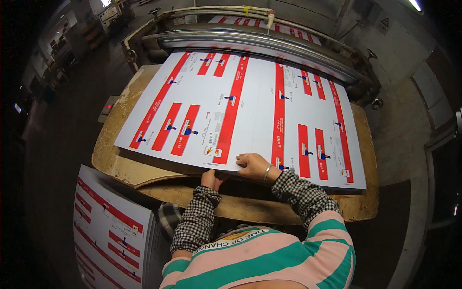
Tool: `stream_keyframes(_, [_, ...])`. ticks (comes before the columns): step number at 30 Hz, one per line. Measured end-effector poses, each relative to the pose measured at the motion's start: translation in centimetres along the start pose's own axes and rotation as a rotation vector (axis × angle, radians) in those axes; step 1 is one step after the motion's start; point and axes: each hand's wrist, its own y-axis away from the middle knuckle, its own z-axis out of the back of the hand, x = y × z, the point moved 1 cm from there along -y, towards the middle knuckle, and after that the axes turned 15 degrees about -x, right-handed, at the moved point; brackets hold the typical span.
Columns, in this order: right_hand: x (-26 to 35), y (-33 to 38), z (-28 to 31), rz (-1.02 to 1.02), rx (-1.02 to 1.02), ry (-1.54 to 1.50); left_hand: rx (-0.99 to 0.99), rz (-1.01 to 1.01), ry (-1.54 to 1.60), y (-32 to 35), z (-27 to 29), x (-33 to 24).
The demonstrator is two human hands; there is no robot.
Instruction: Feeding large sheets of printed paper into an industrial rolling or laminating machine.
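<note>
A large white printed sheet [260,111] with red bands and small blue figures lies on a worn wooden table [113,154]. Its far end reaches the metal rollers of a machine [260,48]. My left hand [210,180] is closed at the sheet's near edge, with some fingers hidden beneath it. Just to the right, my right hand [256,166], with a bracelet at the wrist, has bent fingers pressed on the top of the sheet by the same edge. Its thumb is hidden.
A tall stack of similar printed sheets [108,226] stands at the lower left, beside the table. Pipes [211,9] run above the rollers, and hand wheels [377,103] stick out at the machine's sides. More printed sheet [288,31] shows beyond the rollers.
</note>
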Motion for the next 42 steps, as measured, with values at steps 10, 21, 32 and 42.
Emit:
stream_keyframes(10, [-3.8,-3.8,-2.3,-0.153,-0.012,0.307,0.017,0.047,-0.110,-0.4,0.8,1.2])
stream_keyframes(21, [1.4,-2.1,1.7,-0.058,0.073,-0.012,0.330,0.082,-0.039,1.2,2.0,0.3])
stream_keyframes(32, [1.5,0.6,-1.6,-0.048,0.132,0.037,0.130,0.037,0.002,0.1,2.6,0.2])
stream_keyframes(42, [-2.5,-4.6,-2.6,-0.165,0.090,0.246,0.094,0.044,-0.066,-0.7,1.9,0.5])
